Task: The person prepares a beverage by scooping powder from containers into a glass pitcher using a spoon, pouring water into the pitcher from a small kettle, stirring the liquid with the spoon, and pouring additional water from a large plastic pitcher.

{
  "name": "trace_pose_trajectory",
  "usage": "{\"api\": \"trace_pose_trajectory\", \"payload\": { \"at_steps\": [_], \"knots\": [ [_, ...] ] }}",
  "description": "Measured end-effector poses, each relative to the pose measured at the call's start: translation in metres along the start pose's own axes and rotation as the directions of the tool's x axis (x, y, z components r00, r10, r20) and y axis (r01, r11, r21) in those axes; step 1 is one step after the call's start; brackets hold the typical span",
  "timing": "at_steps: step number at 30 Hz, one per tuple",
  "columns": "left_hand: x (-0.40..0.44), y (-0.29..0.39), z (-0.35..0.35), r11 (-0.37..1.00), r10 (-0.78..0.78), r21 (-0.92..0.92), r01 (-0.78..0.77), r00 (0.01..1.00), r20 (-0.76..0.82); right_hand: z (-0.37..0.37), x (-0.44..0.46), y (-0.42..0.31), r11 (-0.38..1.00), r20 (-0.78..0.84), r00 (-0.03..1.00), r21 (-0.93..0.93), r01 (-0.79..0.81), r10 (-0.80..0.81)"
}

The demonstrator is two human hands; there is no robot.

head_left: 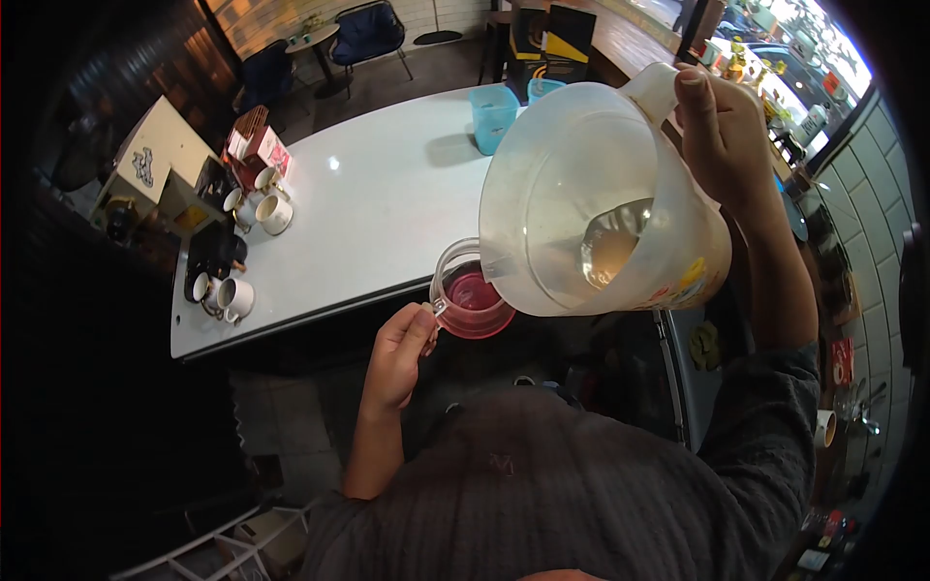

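My right hand (712,126) is wrapped round the handle of a large translucent plastic pitcher (542,184), raised and tipped to the left. A little clear liquid lies inside the pitcher, and a printed pattern shows on its lower side. Below its rim, a clear glass cup (472,295) with reddish-pink liquid is held up by its handle in my left hand (402,344), the fingers pinched together. The pitcher covers the cup's right edge, so I cannot tell whether the two touch or whether liquid is flowing.
A white counter (387,194) stretches ahead. Several white cups (274,214) and a coffee machine (160,155) stand at its left end. Light-blue plastic containers (494,118) are at the far side. Dark chairs (371,34) stand beyond; a tiled wall (877,194) runs along the right.
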State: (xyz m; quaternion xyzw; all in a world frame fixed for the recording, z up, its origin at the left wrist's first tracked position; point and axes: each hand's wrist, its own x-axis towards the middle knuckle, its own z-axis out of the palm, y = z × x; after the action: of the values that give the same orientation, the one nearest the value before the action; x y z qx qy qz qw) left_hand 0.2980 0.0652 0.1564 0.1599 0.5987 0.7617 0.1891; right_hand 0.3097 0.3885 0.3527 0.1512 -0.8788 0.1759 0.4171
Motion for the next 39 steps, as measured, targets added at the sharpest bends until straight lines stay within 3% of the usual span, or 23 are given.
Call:
{"api": "trace_pose_trajectory", "payload": {
  "at_steps": [1, 3, 8, 13, 18, 24, 39],
  "knots": [
    [-0.001, 0.001, 0.001, 1.000, 0.006, 0.000, -0.006, 1.000, 0.001, 0.003, 0.002, 0.001, 0.999, -0.020, 0.999, 0.014, 0.029, -0.029],
    [-0.003, 0.003, 0.002, 1.000, 0.005, -0.002, -0.005, 1.000, -0.014, 0.000, 0.002, 0.017, 0.991, 0.096, 0.987, 0.009, -0.131, 0.129],
    [-0.006, 0.007, 0.002, 1.000, -0.006, 0.013, 0.007, 0.999, -0.052, 0.012, 0.016, 0.016, 0.994, 0.080, 0.993, 0.063, -0.093, 0.088],
    [-0.014, 0.010, 0.001, 1.000, -0.024, -0.011, 0.023, 0.995, -0.095, 0.018, 0.025, 0.018, 0.990, 0.190, 0.979, 0.108, -0.096, 0.074],
    [-0.024, 0.008, -0.005, 1.000, -0.015, -0.028, 0.012, 0.996, -0.090, 0.032, 0.034, 0.002, 0.994, 0.148, 0.988, 0.103, -0.046, 0.031],
    [-0.033, 0.007, -0.013, 0.999, -0.012, -0.040, 0.008, 0.996, -0.088, 0.036, 0.046, 0.001, 0.993, 0.248, 0.968, 0.118, -0.009, -0.021],
    [-0.050, 0.009, -0.026, 0.998, -0.044, -0.046, 0.038, 0.991, -0.130, 0.057, 0.059, -0.021, 0.992, 0.267, 0.961, 0.117, 0.038, -0.068]
  ]
}}
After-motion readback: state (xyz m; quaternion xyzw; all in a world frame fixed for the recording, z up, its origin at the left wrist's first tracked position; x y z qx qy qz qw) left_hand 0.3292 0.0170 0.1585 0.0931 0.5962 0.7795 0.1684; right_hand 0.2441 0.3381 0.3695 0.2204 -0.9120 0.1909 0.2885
